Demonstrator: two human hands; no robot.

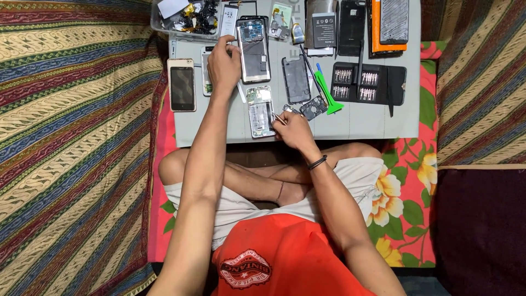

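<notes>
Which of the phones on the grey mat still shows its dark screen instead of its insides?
The gold-framed phone at the mat's left edge, left of the left hand; the others lie opened or face down.

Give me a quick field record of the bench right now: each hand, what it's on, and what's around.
left hand: reached forward, resting on the opened phone chassis at its left edge
right hand: pinching thin tweezers, tips at the small opened phone
grip state: right closed on the tool; left unclear
surface: grey work mat
nearby: intact phone at left, green pry tool, screwdriver bit set, parts tray at far left
</notes>
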